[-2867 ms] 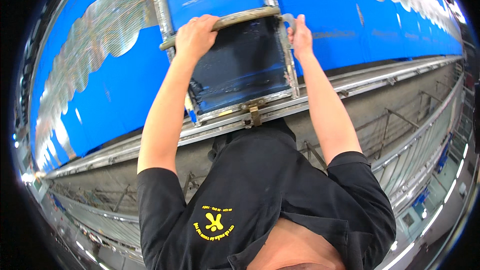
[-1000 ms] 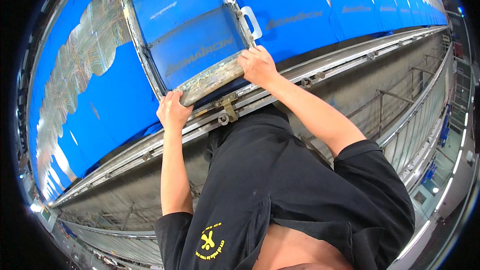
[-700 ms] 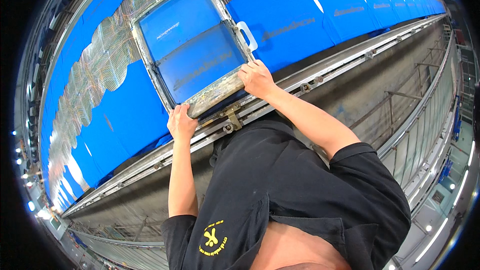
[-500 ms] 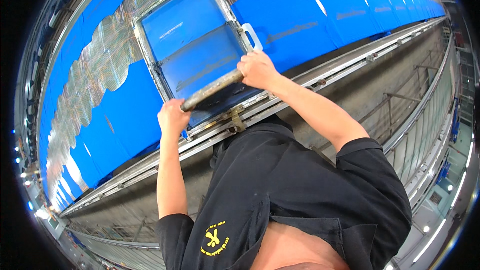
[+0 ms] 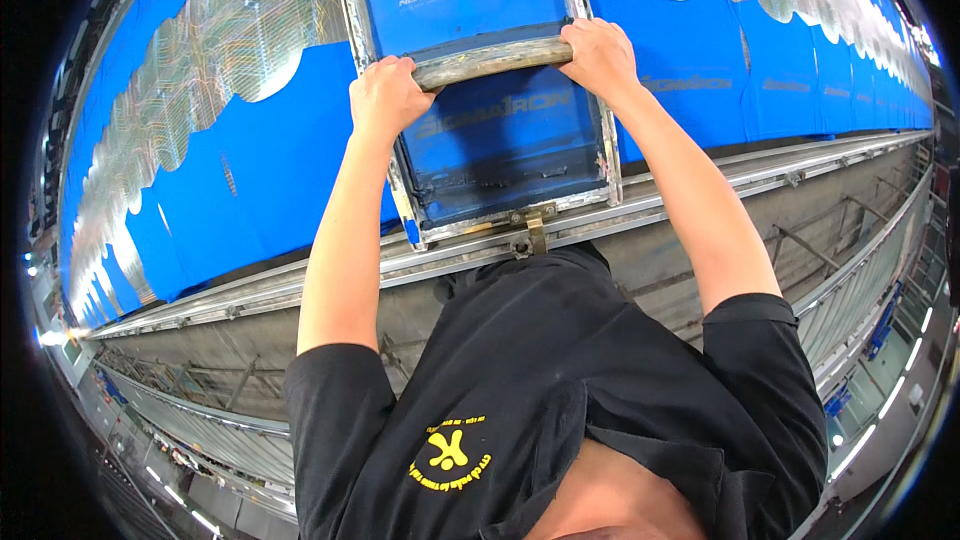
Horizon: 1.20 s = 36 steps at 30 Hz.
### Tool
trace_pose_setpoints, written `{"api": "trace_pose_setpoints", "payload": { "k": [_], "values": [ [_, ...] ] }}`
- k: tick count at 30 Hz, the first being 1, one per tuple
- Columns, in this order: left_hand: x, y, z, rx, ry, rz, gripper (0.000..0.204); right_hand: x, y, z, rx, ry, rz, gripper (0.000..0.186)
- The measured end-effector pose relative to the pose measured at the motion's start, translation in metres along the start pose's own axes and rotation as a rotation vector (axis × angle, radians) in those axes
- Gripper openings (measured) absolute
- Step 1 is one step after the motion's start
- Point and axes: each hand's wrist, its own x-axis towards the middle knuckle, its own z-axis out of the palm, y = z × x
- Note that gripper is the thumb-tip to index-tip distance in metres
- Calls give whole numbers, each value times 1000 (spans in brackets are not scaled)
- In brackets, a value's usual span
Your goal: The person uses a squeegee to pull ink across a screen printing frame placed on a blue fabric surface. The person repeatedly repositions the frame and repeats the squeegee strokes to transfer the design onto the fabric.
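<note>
My left hand point(image 5: 388, 97) and my right hand point(image 5: 603, 55) are closed around the two ends of a squeegee point(image 5: 490, 62) with a worn, pale bar. It lies crosswise over the mesh of a printing screen point(image 5: 520, 155), about midway along it. The screen's metal frame point(image 5: 607, 155) is stained and has tape on it. Blue shows through the mesh, with dark ink smeared in the near part. The squeegee's blade edge is hidden below the bar. Under the screen lie blue fabric panels point(image 5: 690, 65).
A metal rail point(image 5: 690, 190) runs along the table's near edge, with a brass-coloured clamp point(image 5: 536, 230) at the screen's near side. Shiny, wavy-edged table surface point(image 5: 235, 35) shows beyond the fabric. Further metal racks point(image 5: 850, 290) stand at the lower right.
Both hands have pushed the squeegee away from my body, from the screen's near part to about its middle. The view has turned, so the screen looks straighter.
</note>
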Motion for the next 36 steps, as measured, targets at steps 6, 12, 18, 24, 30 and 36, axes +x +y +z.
{"api": "trace_pose_setpoints", "payload": {
  "k": [6, 12, 18, 24, 30, 36],
  "values": [
    [6, 4, -5, -81, -1, -2, 31, 4, -1, 2, -11, -49, 70, 21],
    [-38, 12, 15, -83, 38, -19, 35, -33, -9, 5, 15, -22, 48, 18],
    [-153, 50, 38, -144, -21, -84, 40, -145, -30, 10, 48, 18, -43, 21],
    [-174, 52, 15, -161, -100, -64, 34, -160, -41, -17, 114, -36, -101, 25],
    [-83, 30, -38, -97, -59, -10, 28, -79, -22, -36, 80, 114, -78, 17],
    [9, -4, -31, -58, -40, -31, 46, 14, -1, -23, 36, 33, -7, 27]
  ]
}}
